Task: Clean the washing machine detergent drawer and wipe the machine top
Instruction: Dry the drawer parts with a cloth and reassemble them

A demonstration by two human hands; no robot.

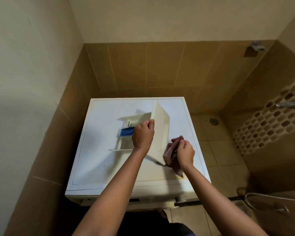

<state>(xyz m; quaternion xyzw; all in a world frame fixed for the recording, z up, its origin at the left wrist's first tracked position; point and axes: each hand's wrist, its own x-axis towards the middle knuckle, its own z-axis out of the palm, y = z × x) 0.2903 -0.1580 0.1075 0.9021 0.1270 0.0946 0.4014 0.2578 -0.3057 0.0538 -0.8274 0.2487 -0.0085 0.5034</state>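
Note:
The white detergent drawer lies pulled out on the washing machine top, its cream front panel facing right and tilted up. A blue insert sits in its left compartment. My left hand grips the drawer where the front panel meets the body. My right hand holds a bunched maroon cloth against the lower right edge of the front panel.
The machine stands in a tiled corner, with brown walls close at its back and left. To the right lie a tiled floor with a drain, a wall tap and a metal hose.

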